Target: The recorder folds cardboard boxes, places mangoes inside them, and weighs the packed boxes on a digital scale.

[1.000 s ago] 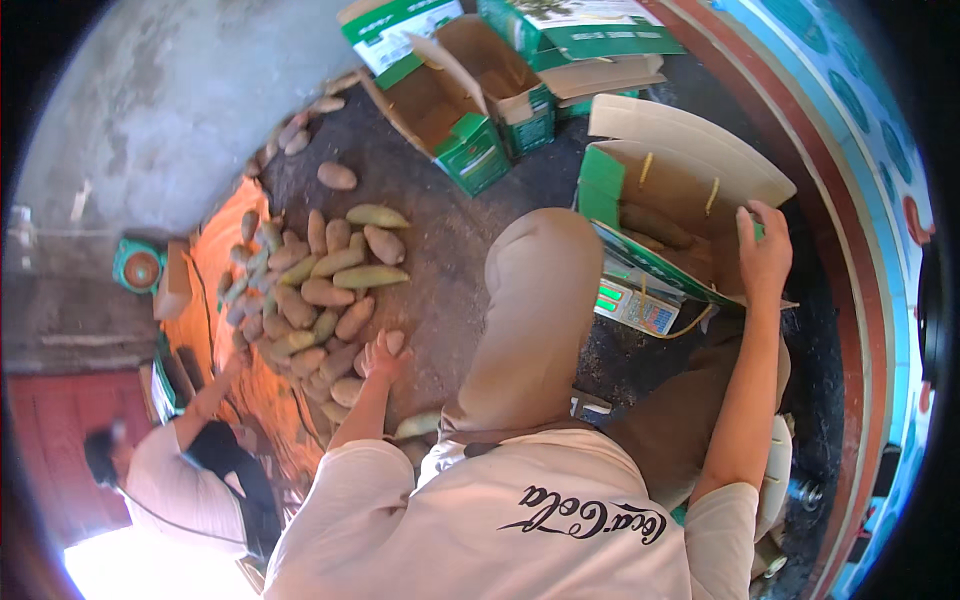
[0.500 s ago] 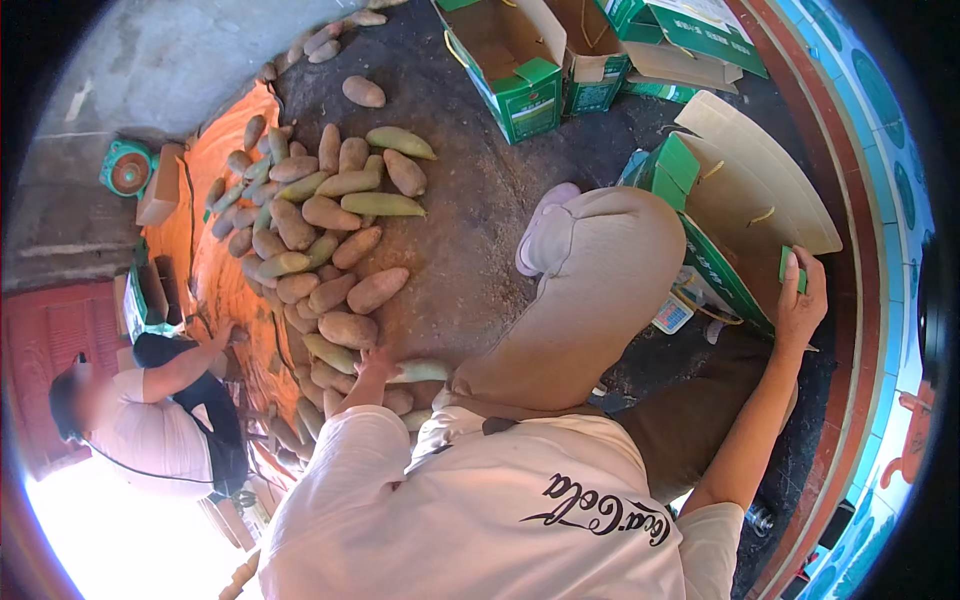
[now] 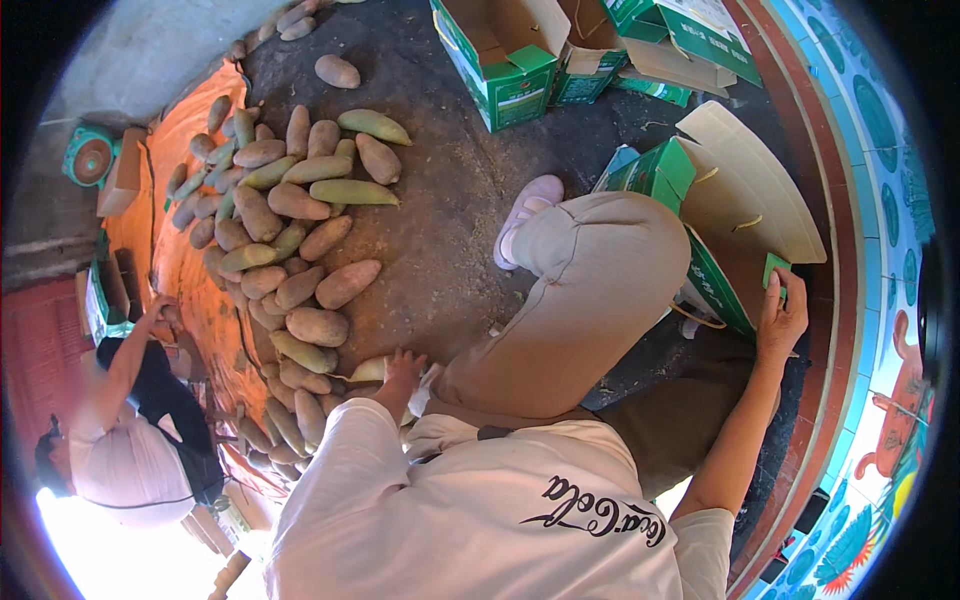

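Observation:
My left hand (image 3: 403, 373) is low at the near right edge of a heap of vegetables, its fingers curled over a pale green radish (image 3: 368, 370) whose thin tip sticks out to the left. Something whitish shows just right of that hand; I cannot make out what it is. To the right, my right hand (image 3: 783, 318) pinches a small green flap (image 3: 775, 267) at the edge of an open green carton (image 3: 718, 275). The carton is tilted, with its brown inside showing. Brown tubers (image 3: 318, 327) and long green radishes (image 3: 354, 192) make up the heap.
Open green cartons (image 3: 522, 90) stand at the far side. An orange sheet (image 3: 190, 270) lies left of the heap. A co-worker (image 3: 135, 455) bends over at the left, near a small teal fan (image 3: 90, 157). A tiled wall (image 3: 868, 300) curves along the right.
My left hand has shifted right along the radish, and its fingers have closed. The co-worker's arm has moved away from the heap. My right hand stays at the carton flap.

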A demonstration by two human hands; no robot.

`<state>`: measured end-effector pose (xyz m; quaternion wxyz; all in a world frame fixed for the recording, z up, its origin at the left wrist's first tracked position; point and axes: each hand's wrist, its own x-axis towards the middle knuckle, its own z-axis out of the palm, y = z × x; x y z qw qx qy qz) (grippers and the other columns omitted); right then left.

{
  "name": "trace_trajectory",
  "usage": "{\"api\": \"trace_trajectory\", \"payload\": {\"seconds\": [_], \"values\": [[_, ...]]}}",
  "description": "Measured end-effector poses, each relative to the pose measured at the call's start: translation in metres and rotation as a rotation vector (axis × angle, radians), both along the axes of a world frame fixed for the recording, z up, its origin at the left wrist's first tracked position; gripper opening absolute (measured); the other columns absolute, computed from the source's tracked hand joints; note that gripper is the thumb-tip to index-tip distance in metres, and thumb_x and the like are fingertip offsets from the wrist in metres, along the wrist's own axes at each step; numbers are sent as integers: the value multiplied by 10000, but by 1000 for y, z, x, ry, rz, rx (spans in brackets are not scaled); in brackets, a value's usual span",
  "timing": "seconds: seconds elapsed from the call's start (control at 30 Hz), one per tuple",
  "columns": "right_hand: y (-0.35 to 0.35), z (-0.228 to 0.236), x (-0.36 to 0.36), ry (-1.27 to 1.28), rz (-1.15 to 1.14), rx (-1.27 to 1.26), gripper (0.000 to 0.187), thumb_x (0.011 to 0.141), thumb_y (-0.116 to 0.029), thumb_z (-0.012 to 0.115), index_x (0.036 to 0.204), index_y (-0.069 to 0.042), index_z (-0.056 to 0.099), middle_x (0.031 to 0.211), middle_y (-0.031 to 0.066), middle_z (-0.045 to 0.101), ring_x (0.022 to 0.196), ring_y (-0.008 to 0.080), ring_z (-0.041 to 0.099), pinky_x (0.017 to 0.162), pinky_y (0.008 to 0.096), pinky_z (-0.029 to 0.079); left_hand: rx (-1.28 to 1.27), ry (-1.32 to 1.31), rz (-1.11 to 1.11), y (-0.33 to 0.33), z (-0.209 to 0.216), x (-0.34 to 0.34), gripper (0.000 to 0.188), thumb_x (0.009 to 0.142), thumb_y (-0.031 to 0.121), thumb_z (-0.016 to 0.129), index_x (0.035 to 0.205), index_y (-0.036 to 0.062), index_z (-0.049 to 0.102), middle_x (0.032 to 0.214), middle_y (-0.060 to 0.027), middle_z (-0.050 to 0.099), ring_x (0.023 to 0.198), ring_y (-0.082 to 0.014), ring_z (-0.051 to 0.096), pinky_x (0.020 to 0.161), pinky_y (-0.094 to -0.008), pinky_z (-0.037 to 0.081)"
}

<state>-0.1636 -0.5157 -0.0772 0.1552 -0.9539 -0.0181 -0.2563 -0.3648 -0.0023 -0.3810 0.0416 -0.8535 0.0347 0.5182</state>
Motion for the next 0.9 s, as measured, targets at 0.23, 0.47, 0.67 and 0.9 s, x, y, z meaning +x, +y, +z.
{"api": "trace_trajectory", "payload": {"seconds": [0.23,0.47,0.67,0.9], "values": [[9,5,3,34,21,4,128,867,-119,582,907,3,594,831,132,588,764,259,588,703,311,461,-26,61,-307,-5,-18,11,432,815,233,595,1237,231,503,1261,-78,491,1223,-294,427,1011,-500,317],[4,6,3,24,-21,53,147,831,-130,623,910,-7,606,848,128,600,782,269,596,713,320,466,31,-136,94,21,2,52,371,777,178,630,1124,135,505,1150,-140,563,1065,-296,568,888,-418,456],[2,4,3,-44,-63,9,383,753,-194,700,1094,-62,585,1041,149,600,959,314,568,833,371,448,-368,-633,478,38,60,136,386,741,106,666,1089,75,501,1094,-151,572,983,-308,586,850,-370,455],[3,17,-4,-92,7,99,637,675,-216,748,1245,-99,488,1187,138,543,1086,330,497,927,401,399,-1216,-1162,930,-76,253,259,351,802,21,635,1121,45,491,1084,-35,508,956,-168,507,842,-298,420]]}}
